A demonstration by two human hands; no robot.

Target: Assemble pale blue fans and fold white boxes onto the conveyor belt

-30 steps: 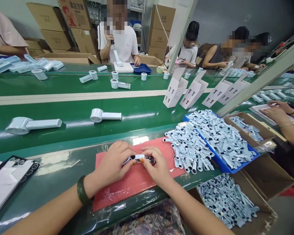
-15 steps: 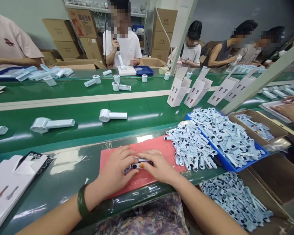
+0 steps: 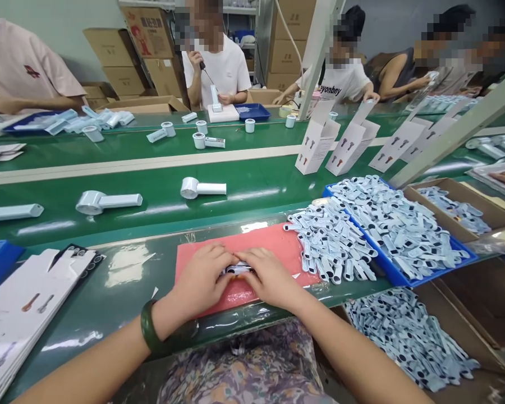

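My left hand [image 3: 206, 275] and my right hand [image 3: 270, 276] meet over a red mat [image 3: 273, 238]. Between their fingertips they grip a small light-blue plastic piece [image 3: 238, 268] with dark markings; the fingers cover most of it. Both thumbs press along its near side. Right of the mat, beside my right hand, lies a loose heap of similar slim light-blue pieces [image 3: 334, 241] with black spots.
Beyond the heap, a blue tray [image 3: 467, 259] holds more pieces, with a cardboard box [image 3: 494, 365] of them below. White handheld fans [image 3: 109, 202] lie on the green belt. Standing white cartons [image 3: 315, 143] and a slanted post [image 3: 441, 134] are ahead right. Flat cartons [image 3: 29, 314] lie left.
My hands have drawn closer around the piece, and my right thumb has shifted from its top to its near side. Across the belt, a person now reaches to a standing carton. The view has shifted slightly.
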